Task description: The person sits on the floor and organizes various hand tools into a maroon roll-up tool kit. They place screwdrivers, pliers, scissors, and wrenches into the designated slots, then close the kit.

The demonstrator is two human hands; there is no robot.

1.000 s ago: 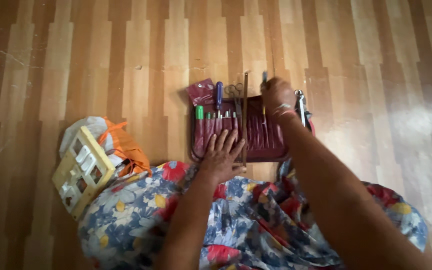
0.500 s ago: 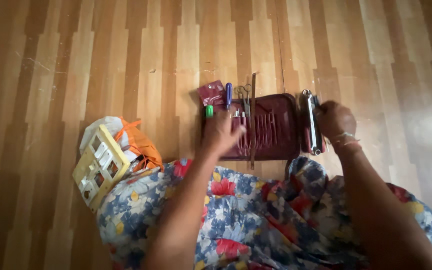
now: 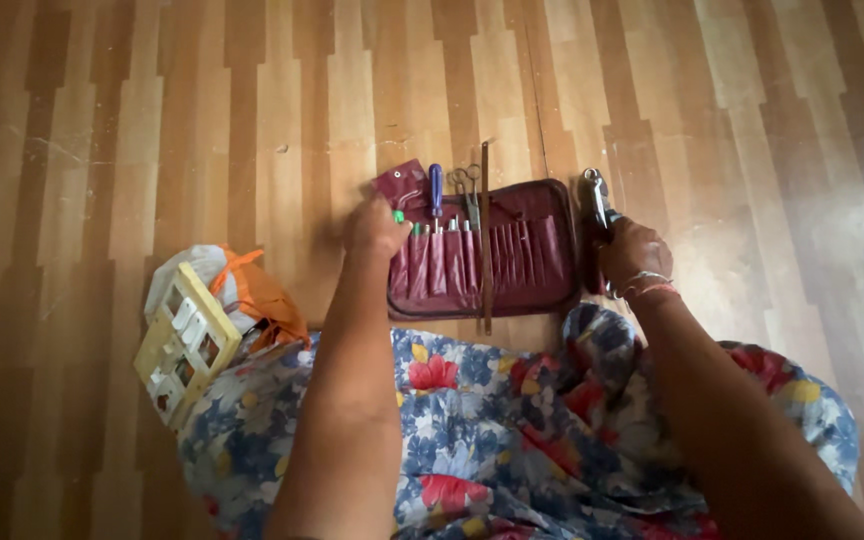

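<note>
At frame centre the maroon tool roll [image 3: 527,255] lies open on the floor [image 3: 152,120]. The left hand [image 3: 377,228] clenches at its left edge by the green handle [image 3: 399,217]; the right hand [image 3: 632,255] grasps pliers [image 3: 597,195] right of it. Keeping the roll pinned flat would probably steady the pockets.

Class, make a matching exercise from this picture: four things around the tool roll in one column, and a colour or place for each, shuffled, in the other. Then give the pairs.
1. tool roll
2. screwdriver handle
3. plastic crate
4. pliers

A. pale yellow, at the left
B. blue
C. in the right hand
D. maroon, open on the floor

Pairs: 1-D, 2-B, 3-A, 4-C
</note>
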